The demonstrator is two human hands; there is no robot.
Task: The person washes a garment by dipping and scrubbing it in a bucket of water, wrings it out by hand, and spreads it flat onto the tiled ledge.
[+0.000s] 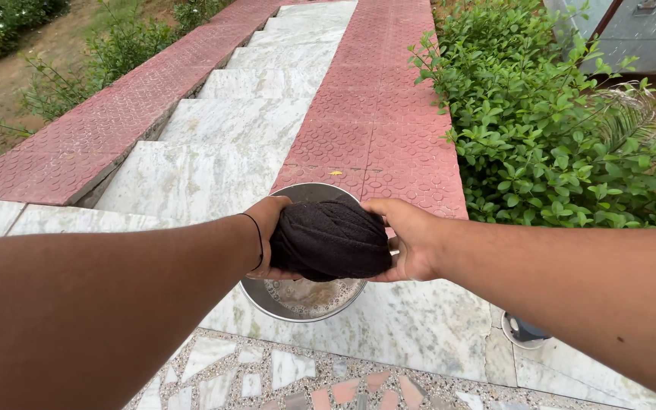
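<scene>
Both hands — the left hand (pixel 267 235) and the right hand (pixel 404 239) — are clenched on a dark, twisted cloth (pixel 330 239), gripping it from either end directly above a steel basin (pixel 298 300) of sudsy water on the marble landing (pixel 411 319). If the twist drifts sideways, water would likely fall onto the marble rather than into the basin — leaving a slippery patch beside the steps (pixel 237 121).

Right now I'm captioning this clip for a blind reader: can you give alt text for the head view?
Both hands, left and right, grip a bunched black cloth over a metal bowl of soapy water, which sits on marble steps beside red tiles and a green bush.
</scene>
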